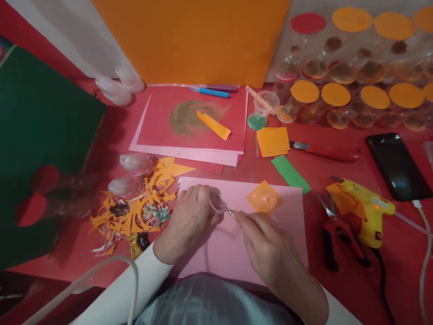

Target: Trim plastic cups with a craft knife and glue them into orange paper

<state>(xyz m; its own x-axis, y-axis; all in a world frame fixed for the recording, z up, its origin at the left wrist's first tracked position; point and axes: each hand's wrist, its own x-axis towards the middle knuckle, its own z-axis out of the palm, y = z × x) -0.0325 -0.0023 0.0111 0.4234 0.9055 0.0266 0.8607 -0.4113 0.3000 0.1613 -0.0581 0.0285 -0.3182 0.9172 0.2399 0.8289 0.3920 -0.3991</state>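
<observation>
Above a pink sheet (223, 253), my left hand (191, 219) is closed round a small clear plastic cup (217, 201), its rim facing up. My right hand (265, 239) grips a thin metal-tipped tool (228, 210), whose tip meets the right side of the cup's rim. To the right on the same sheet, an orange paper square (264, 187) lies under a clear plastic piece (268, 200). Brown powder (182, 118) and a folded orange strip (216, 127) rest on a red sheet (155, 124) farther back.
Orange scraps (133, 216) and two clear cups (125, 186) sit at left. On the right are a yellow glue gun (368, 205), red-handled cutters (345, 239), a utility knife (334, 151) and a phone (398, 166). Orange-topped cups (336, 95) line the back right.
</observation>
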